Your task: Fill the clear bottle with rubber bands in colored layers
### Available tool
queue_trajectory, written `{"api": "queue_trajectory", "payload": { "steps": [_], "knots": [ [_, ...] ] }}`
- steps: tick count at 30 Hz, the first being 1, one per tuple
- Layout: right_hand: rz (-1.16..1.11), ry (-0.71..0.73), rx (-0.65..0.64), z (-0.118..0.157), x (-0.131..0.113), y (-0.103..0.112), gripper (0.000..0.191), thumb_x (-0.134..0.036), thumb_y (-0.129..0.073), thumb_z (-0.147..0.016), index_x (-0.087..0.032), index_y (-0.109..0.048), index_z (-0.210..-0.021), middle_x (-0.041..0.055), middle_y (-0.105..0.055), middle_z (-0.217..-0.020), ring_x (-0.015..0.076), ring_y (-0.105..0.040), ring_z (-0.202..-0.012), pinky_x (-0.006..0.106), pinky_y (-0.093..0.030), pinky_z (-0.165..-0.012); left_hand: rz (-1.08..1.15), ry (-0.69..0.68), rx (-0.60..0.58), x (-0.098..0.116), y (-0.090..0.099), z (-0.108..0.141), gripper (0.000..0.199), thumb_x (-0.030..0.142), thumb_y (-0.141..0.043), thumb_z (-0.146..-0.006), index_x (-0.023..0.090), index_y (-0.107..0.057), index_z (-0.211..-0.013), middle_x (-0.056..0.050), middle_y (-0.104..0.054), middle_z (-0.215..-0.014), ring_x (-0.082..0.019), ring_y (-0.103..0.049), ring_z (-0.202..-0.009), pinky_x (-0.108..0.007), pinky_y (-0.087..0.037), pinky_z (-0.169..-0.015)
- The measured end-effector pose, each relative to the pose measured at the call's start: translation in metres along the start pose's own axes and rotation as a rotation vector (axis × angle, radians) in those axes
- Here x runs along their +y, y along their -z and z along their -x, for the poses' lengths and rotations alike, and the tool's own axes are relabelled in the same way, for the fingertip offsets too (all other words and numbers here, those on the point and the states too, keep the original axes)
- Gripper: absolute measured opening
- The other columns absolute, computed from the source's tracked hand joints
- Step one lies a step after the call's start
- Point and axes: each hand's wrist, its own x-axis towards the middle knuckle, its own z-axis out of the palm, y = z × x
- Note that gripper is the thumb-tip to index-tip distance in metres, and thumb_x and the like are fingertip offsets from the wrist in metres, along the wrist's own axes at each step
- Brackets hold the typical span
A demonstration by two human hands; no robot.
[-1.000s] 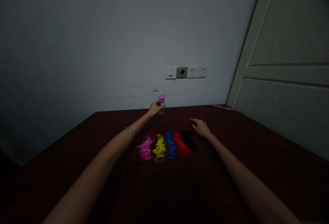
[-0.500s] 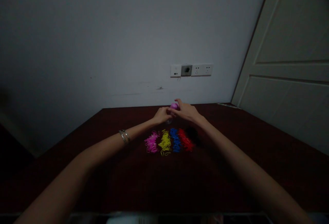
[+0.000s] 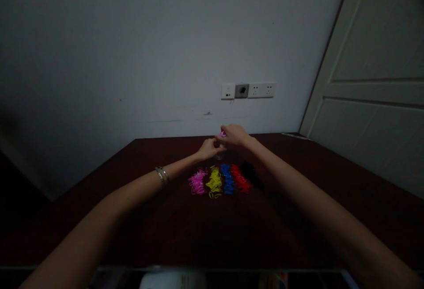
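Observation:
Near the back of the dark table, my left hand [image 3: 208,149] is closed around a small clear container [image 3: 218,157], its fingers hiding most of the body. My right hand [image 3: 235,135] is curled over the container's pink lid [image 3: 222,134], gripping it from above. Whether the lid is loose or still seated cannot be made out. Closer to me lie piles of small rubber bands side by side: pink [image 3: 198,180], yellow [image 3: 215,180], blue [image 3: 228,178] and red [image 3: 240,179]. A black pile [image 3: 249,173], dim against the wood, lies at the right end.
A pale wall with a row of sockets [image 3: 248,90] rises behind the table [image 3: 179,227]. To the right stands a panelled white door [image 3: 371,81]. Below the table's front edge, a white object [image 3: 172,280] shows in part.
My right hand's fingers, spread around the pink lid before, have turned and closed over it, covering more of it. My left hand keeps its hold. The view has shifted slightly.

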Motion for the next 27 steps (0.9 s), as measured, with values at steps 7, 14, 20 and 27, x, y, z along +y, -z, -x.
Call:
{"api": "queue_trajectory", "payload": {
  "steps": [7, 14, 20, 27],
  "knots": [
    [-0.189, 0.193, -0.089, 0.001, 0.009, 0.010, 0.036, -0.041, -0.045, -0.082, -0.019, -0.058, -0.107, 0.0079, -0.063, -0.092, 0.0161, -0.055, -0.077, 0.024, -0.034, -0.065, 0.149, -0.090, -0.162, -0.019, 0.007, -0.009, 0.042, 0.029, -0.070, -0.063, 0.011, -0.063, -0.101, -0.010, -0.066, -0.092, -0.018, -0.060, -0.083, -0.029, -0.046, -0.076],
    [-0.196, 0.230, -0.057, -0.006, 0.002, 0.014, 0.040, -0.049, -0.044, -0.081, -0.023, -0.061, -0.107, 0.0087, -0.060, -0.101, 0.0177, -0.056, -0.082, 0.025, -0.037, -0.066, 0.120, -0.066, -0.123, -0.019, 0.005, -0.014, 0.027, 0.024, -0.067, -0.064, 0.010, -0.064, -0.087, -0.009, -0.067, -0.084, -0.017, -0.061, -0.077, -0.027, -0.046, -0.072],
    [-0.071, -0.053, 0.004, -0.009, -0.005, 0.004, 0.061, -0.060, -0.035, -0.081, -0.009, -0.063, -0.100, 0.0189, -0.065, -0.090, 0.0250, -0.059, -0.083, 0.031, -0.040, -0.068, 0.038, -0.146, -0.119, -0.008, -0.002, -0.009, 0.034, 0.033, -0.069, -0.064, 0.010, -0.065, -0.089, -0.010, -0.067, -0.085, -0.019, -0.060, -0.079, -0.028, -0.045, -0.073],
    [-0.049, -0.024, -0.088, -0.012, 0.002, 0.002, 0.046, -0.049, -0.045, -0.079, -0.010, -0.068, -0.087, 0.0173, -0.067, -0.085, 0.0228, -0.060, -0.077, 0.028, -0.037, -0.060, 0.002, -0.107, -0.098, -0.016, -0.001, -0.008, 0.037, 0.033, -0.071, -0.062, 0.010, -0.066, -0.091, -0.009, -0.067, -0.085, -0.018, -0.061, -0.078, -0.027, -0.045, -0.072]
  ]
}}
